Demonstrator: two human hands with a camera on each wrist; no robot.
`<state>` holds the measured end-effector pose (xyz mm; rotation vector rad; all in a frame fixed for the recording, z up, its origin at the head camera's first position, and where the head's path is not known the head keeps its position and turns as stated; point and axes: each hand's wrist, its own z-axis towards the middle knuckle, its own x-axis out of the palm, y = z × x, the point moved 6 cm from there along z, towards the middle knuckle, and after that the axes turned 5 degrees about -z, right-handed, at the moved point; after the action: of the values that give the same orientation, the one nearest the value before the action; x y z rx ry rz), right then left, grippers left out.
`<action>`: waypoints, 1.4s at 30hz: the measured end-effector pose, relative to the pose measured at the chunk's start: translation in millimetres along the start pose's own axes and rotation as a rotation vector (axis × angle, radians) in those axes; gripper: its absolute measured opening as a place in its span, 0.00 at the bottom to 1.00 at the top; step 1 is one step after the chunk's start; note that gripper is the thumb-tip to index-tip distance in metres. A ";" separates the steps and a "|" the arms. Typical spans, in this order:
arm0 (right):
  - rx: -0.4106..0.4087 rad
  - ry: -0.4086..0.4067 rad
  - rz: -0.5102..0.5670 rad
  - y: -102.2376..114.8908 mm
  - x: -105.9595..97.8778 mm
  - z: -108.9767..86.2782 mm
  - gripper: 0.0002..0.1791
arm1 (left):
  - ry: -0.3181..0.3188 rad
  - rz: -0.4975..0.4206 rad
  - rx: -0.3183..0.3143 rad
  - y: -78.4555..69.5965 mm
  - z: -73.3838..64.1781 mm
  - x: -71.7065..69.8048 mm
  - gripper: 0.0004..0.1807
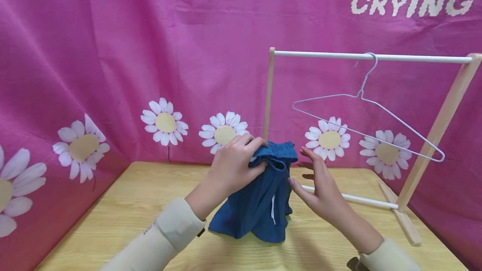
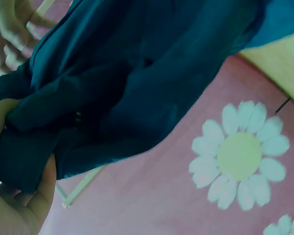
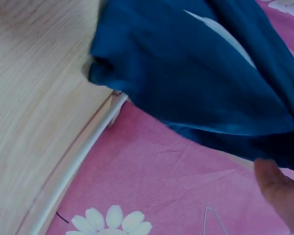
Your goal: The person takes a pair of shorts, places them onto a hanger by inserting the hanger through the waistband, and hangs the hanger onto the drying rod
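Observation:
A pair of dark blue shorts [image 1: 260,204] with a gathered elastic waistband and a white drawstring hangs over the table, its leg hems at or just above the tabletop. My left hand [image 1: 235,162] pinches the waistband at its left side, thumb inside the opening and fingers over the outside. In the left wrist view the cloth [image 2: 137,93] drapes away from that grip. My right hand [image 1: 324,187] is just right of the waistband, fingers spread and gently bent, holding nothing. The right wrist view has its thumb [image 3: 274,181] by the edge of the shorts [image 3: 186,83]; whether they touch, I cannot tell.
A wooden rack with a white top rail [image 1: 320,54] stands at the right of the table [image 1: 162,204]. From that rail hangs a bare wire hanger [image 1: 395,118]. The rack's lower rail [image 1: 365,200] runs behind my right hand. A pink cloth with daisies [image 1: 113,74] encloses the table.

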<state>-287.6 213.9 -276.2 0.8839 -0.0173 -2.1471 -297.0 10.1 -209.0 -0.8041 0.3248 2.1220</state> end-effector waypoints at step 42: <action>-0.088 -0.026 0.030 6.2 28.0 -10.1 0.19 | 0.226 -0.119 -0.364 24.1 -58.9 61.1 0.33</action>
<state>-289.7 193.3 -298.5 0.8005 0.0502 -2.1143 -318.1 4.0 -294.5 -1.2477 0.0023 2.0075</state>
